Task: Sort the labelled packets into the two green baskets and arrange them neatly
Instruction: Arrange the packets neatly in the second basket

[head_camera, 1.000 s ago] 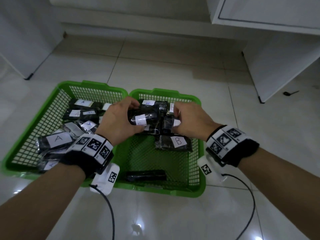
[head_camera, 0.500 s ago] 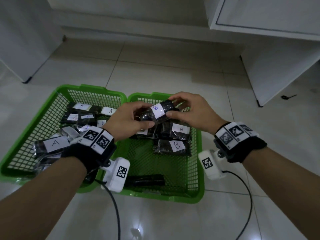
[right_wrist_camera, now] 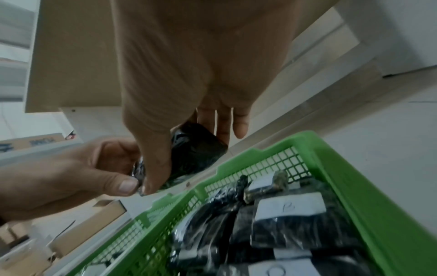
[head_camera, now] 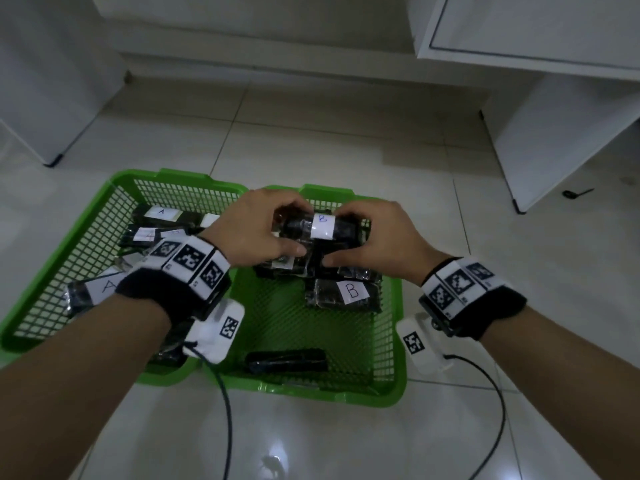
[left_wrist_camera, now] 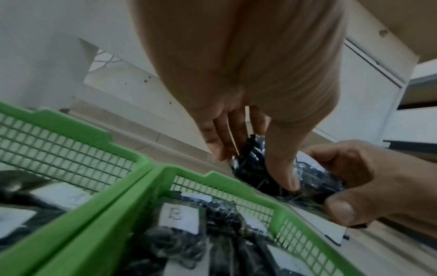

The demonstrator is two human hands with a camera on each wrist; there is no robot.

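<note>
Two green mesh baskets stand side by side on the floor. Both hands hold one black packet with a white B label above the far end of the right basket. My left hand pinches its left end, my right hand its right end. Under it lie several B packets. An unlabelled-side-up black packet lies near the front wall. The left basket holds several A packets, partly hidden by my left wrist.
White cabinets stand at the back left and right, with pale floor tiles between them. A small dark object lies on the floor far right. Cables trail from both wrist cameras.
Both hands lifted the B packet off the pile in the right basket and turned it level, label up, toward the basket's far end.
</note>
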